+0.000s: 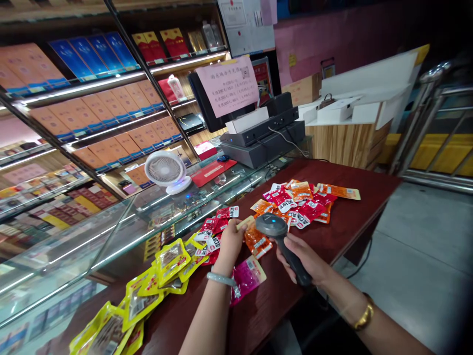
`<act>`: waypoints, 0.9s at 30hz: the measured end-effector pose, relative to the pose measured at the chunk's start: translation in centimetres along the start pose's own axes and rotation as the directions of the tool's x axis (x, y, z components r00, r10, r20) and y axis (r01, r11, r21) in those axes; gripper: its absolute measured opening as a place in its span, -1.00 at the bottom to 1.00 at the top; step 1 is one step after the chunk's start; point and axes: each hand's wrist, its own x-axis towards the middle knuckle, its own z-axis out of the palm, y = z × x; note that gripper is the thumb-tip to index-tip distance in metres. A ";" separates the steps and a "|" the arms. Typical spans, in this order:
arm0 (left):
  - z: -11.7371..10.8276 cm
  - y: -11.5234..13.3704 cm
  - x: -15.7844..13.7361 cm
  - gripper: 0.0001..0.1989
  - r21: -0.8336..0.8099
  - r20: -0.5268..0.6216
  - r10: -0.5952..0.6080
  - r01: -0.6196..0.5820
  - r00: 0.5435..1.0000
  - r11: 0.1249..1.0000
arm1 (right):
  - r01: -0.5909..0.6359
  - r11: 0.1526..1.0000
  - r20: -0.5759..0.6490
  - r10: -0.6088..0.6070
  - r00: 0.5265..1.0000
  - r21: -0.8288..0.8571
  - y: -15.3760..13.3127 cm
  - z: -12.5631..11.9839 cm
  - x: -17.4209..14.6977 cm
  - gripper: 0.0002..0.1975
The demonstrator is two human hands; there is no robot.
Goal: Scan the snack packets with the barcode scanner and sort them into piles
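My right hand (303, 257) is wrapped round the handle of a dark grey barcode scanner (271, 225), whose head points left. Between the fingers of my left hand (231, 242) is the pale top edge of an orange snack packet (257, 241), just under the scanner's head. A magenta packet (250, 279) lies flat on the table beside my left wrist. Red packets (218, 224) lie to the left of that hand, next to a row of yellow packets (172, 259). Beyond the scanner sits a mixed pile of red and orange packets (308, 209).
The dark red table (364, 180) adjoins a glass display counter (121, 231). On the counter stand a white fan (166, 168), a red envelope (212, 172) and a dark cash-register unit (258, 140) under a monitor. Boxed goods (99, 111) fill the shelves; a metal railing (424, 133) stands right.
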 end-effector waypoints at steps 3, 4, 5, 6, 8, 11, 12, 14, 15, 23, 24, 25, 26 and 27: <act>-0.1 -0.5 -0.3 -0.72 -0.315 0.016 -0.078 0.079 0.997 0.946 | -0.043 0.998 0.043 0.045 0.998 -0.050 0.0 -0.2 0.1 -0.54; 0.0 -0.6 -0.4 -0.72 -0.391 0.024 -0.081 0.084 0.996 0.916 | -0.060 0.996 0.052 0.063 0.997 -0.061 0.0 -0.3 0.1 -0.54; 0.0 -0.6 -0.4 -0.71 -0.448 0.026 -0.079 0.082 0.997 0.890 | -0.076 0.995 0.055 0.080 0.995 -0.069 0.0 -0.3 0.2 -0.54; 0.0 -0.6 -0.4 -0.70 -0.486 0.027 -0.078 0.081 0.997 0.870 | -0.091 0.993 0.056 0.095 0.994 -0.073 0.0 -0.3 0.2 -0.54; 0.1 -0.5 -0.4 -0.67 -0.527 0.039 -0.082 0.090 0.996 0.845 | -0.117 0.990 0.050 0.121 0.991 -0.074 -0.2 -0.2 0.3 -0.52; 0.4 -0.4 -0.2 -0.64 -0.558 0.065 -0.079 0.102 0.995 0.823 | -0.137 0.988 0.040 0.140 0.989 -0.078 -0.4 0.0 0.2 -0.49; 0.5 -0.4 -0.1 -0.64 -0.564 0.075 -0.078 0.107 0.994 0.819 | -0.136 0.988 0.038 0.139 0.990 -0.080 -0.5 0.1 0.2 -0.49; 0.7 -0.4 0.1 -0.64 -0.570 0.095 -0.084 0.123 0.992 0.812 | -0.130 0.988 0.033 0.133 0.991 -0.085 -0.5 0.2 0.2 -0.50; 0.9 -0.4 0.1 -0.63 -0.572 0.104 -0.094 0.137 0.990 0.809 | -0.126 0.988 0.031 0.129 0.991 -0.090 -0.5 0.2 0.2 -0.51; 1.0 -0.6 0.0 -0.66 -0.705 0.149 -0.121 0.191 0.981 0.683 | -0.111 0.992 0.065 0.115 0.991 -0.056 -0.1 -0.2 0.3 -0.51; 1.1 -0.3 0.0 -0.66 -0.736 0.158 -0.131 0.205 0.979 0.645 | -0.113 0.993 0.070 0.116 0.991 -0.044 0.0 -0.3 0.4 -0.51; 1.2 0.1 0.1 -0.66 -0.762 0.164 -0.141 0.216 0.976 0.610 | -0.115 0.993 0.073 0.118 0.990 -0.034 0.1 -0.4 0.4 -0.50; 1.5 0.6 0.3 -0.65 -0.785 0.170 -0.137 0.218 0.976 0.580 | -0.115 0.993 0.073 0.117 0.990 -0.028 0.2 -0.5 0.4 -0.50; 1.7 1.3 0.5 -0.64 -0.801 0.181 -0.110 0.212 0.977 0.559 | -0.114 0.993 0.069 0.115 0.991 -0.024 0.3 -0.6 0.5 -0.50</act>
